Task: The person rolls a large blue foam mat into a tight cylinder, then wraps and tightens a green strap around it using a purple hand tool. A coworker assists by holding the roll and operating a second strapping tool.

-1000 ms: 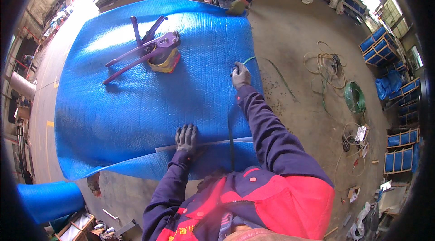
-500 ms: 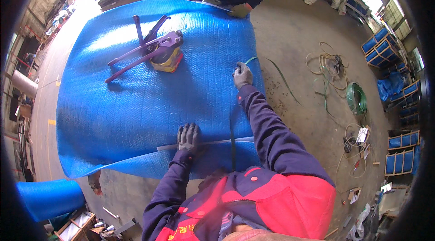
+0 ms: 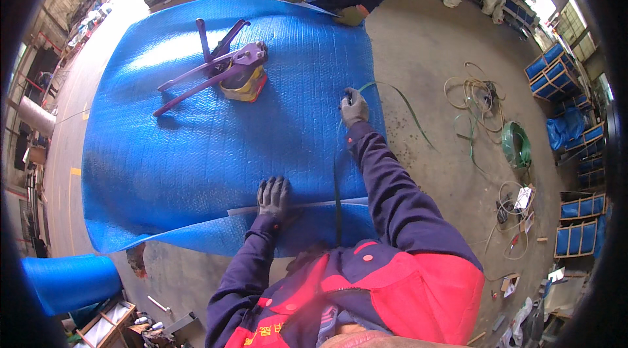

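Note:
Blue bubble-textured sheeting (image 3: 216, 145) covers the large bundle in front of me. My left hand (image 3: 273, 197), in a grey glove, lies open on it beside an overlapping near edge, fingers stretched out. Closer to the right side, my right hand (image 3: 354, 107), gloved too, is closed on a green strapping band (image 3: 412, 112). One end of the band curls off over the right edge; a dark length runs down the sheet toward me. Purple long-handled strapping tools (image 3: 229, 67) rest on the sheet at the far left, by a yellow and red tape roll (image 3: 245, 87).
Across the bundle a co-worker's gloved hand (image 3: 352, 16) holds the far edge of the sheeting. On the floor at right lie a green strap coil (image 3: 516, 145) and tangled cords (image 3: 471, 96). A blue roll (image 3: 72, 284) is at lower left; wooden-framed blue bundles (image 3: 555, 70) are at right.
The co-worker at the far side has shifted slightly, the far hand lifting off a little. My right hand has barely moved with the band; my left hand stays put.

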Demonstrator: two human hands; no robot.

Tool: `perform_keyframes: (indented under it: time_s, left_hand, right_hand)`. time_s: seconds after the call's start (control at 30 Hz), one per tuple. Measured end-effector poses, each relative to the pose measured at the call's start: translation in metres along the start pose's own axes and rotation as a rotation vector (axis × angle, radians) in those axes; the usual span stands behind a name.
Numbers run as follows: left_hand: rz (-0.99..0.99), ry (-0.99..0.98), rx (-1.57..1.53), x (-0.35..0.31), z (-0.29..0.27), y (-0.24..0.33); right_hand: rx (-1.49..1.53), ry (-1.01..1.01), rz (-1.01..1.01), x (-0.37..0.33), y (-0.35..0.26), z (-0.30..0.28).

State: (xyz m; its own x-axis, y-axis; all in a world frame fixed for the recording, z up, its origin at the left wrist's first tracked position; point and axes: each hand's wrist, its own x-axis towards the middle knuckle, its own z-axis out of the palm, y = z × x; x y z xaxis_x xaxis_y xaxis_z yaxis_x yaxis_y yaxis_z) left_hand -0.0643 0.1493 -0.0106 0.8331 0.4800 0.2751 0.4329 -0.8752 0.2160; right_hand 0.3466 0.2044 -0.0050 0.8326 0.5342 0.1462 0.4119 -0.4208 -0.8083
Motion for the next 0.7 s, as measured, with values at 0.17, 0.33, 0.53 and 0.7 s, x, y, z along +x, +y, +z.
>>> perform_keyframes:
  time_s: [0.17,0.33,0.53,0.7]
  left_hand:
    - [0.029,0.082,0.066,-0.001,0.010,-0.006]
    - [0.028,0.105,0.069,-0.001,0.013,-0.006]
    - [0.004,0.070,0.033,-0.002,0.004,-0.002]
    - [-0.009,0.051,-0.004,-0.004,0.000,-0.001]
  right_hand:
    - [0.473,-0.114,0.177,0.002,0.000,-0.004]
    - [0.594,-0.135,0.238,-0.010,0.001,-0.011]
    - [0.355,-0.371,0.138,-0.041,-0.023,-0.041]
    - [0.518,-0.551,0.237,-0.081,-0.061,-0.099]
